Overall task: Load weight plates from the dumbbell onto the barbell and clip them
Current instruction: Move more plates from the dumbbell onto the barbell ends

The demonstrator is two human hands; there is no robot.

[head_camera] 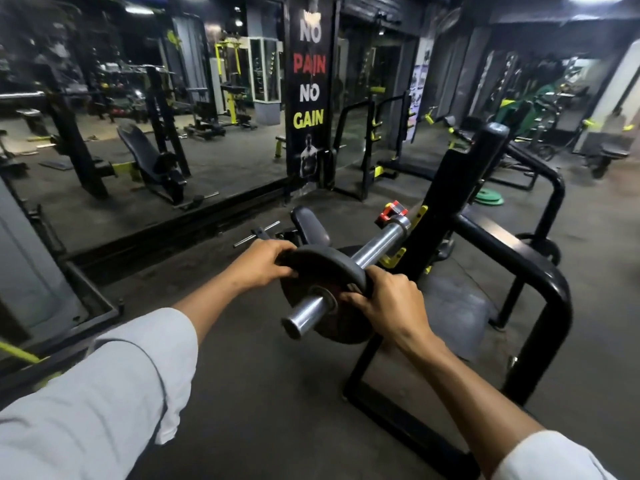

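Note:
A dark round weight plate [323,271] sits on the chrome sleeve of the barbell [375,244], a little in from the sleeve's near end [294,325]. My left hand [265,263] grips the plate's upper left rim. My right hand [382,299] grips its right rim, thumb on the plate's near face beside the hub. A red clip [391,211] lies by the sleeve's far collar. The barbell rests on a black rack upright [460,188]. The dumbbell handle [258,233] lies on the floor beyond my left hand.
The rack's black tube frame [540,271] curves round on the right, with its foot [381,403] on the floor under my right arm. A padded bench end [308,226] stands just behind the plate. Green plates [488,199] lie on the floor far right. A mirror wall runs along the left.

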